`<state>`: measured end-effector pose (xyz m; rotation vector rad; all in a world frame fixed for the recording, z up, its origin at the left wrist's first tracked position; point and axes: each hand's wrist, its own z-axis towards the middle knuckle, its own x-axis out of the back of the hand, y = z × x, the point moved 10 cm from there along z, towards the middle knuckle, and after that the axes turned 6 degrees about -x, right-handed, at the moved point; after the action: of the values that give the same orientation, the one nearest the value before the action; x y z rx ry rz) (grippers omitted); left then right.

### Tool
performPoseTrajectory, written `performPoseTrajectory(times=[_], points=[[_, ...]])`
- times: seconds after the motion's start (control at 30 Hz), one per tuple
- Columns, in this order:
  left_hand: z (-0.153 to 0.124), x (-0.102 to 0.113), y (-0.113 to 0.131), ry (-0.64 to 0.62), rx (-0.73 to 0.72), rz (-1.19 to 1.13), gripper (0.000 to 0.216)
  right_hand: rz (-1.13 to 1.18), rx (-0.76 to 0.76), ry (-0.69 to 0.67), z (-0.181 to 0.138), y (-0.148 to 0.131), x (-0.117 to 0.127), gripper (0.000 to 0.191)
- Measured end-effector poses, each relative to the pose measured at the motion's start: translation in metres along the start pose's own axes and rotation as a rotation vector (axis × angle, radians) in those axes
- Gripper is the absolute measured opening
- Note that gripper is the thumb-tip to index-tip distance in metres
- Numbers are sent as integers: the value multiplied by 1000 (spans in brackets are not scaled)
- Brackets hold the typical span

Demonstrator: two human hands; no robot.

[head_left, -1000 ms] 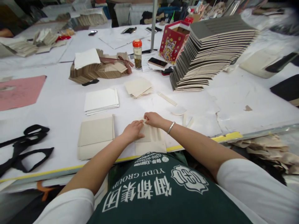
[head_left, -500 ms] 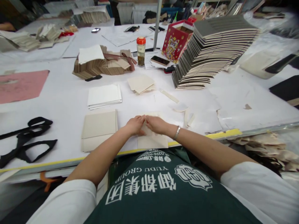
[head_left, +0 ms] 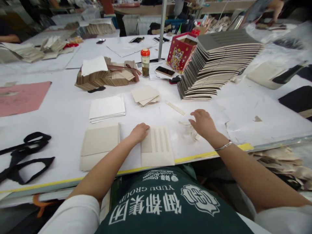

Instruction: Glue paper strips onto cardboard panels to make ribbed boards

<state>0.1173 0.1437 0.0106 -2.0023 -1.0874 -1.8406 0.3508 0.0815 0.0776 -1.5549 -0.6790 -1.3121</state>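
A cream fabric-like panel (head_left: 158, 159) lies at the table's front edge, with several pale raised strips (head_left: 161, 139) running down it and a greyer band at its left. My left hand (head_left: 140, 132) is closed at the panel's upper left corner, its fingers pressed together there. Off to the right, my right hand (head_left: 202, 123) hovers with fingers curved and apart, nothing visible between them. Below and beside it, thin pale scraps (head_left: 193, 132) are blurred. Left of the panel sits a stack of beige sheets (head_left: 99, 141).
White sheets (head_left: 107, 107), cream pieces (head_left: 145, 96) and a single strip (head_left: 175, 108) lie beyond. A tall leaning stack of grey-covered boards (head_left: 219, 65) stands right, near a red box (head_left: 181, 52), a phone (head_left: 165, 71) and a bottle (head_left: 145, 63). Black straps (head_left: 24, 156) lie left.
My hands were together over the panel and have parted. The right hand has moved right, over the scraps, and opened. The left stays at the panel, whose strips now show.
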Motion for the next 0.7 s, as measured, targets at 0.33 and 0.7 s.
performPoseTrajectory(times=[0.33, 0.7], points=[[38, -1, -14, -298, 74, 1, 20, 245, -117, -886, -28, -132, -155, 24], [38, -8, 11, -294, -121, 119, 17, 192, -215, -920, -25, -126, -164, 27]])
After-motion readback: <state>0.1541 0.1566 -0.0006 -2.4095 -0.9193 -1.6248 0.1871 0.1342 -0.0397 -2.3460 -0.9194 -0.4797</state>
